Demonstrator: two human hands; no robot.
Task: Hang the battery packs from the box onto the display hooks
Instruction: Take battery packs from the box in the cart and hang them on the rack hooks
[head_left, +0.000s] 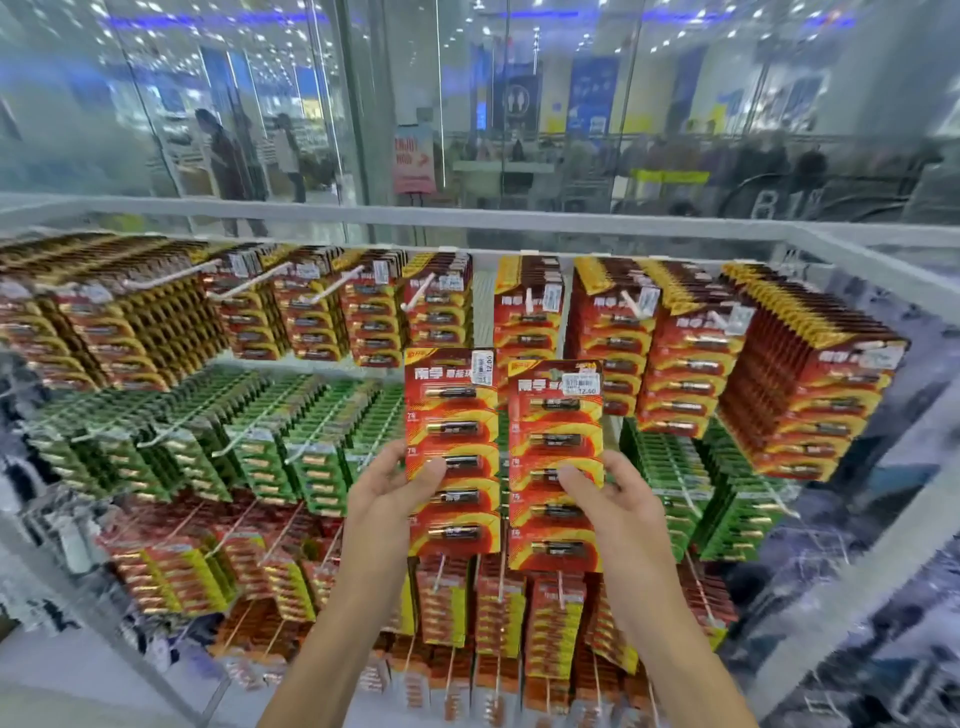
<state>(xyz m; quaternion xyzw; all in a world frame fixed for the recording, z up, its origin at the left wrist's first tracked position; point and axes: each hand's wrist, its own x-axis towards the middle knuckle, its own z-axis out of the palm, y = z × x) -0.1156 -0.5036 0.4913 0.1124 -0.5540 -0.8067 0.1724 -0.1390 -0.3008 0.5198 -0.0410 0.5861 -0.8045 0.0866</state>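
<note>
My left hand (395, 491) grips a red battery pack (451, 415) by its lower left edge, thumb across the front. Just to its right, my right hand (605, 493) grips a second red battery pack (556, 415), thumb on its face. Both packs stand upright side by side in front of the display rack. Above them, white display hooks (420, 297) stick out of the top row of hanging red packs, one hook (529, 300) over the right pack. The box is not in view.
The rack holds red packs on the top row (810, 384), green packs in the middle row (270, 447) and red and yellow packs below (550, 623). A white frame rail (467, 215) runs along the top, with a glass wall behind.
</note>
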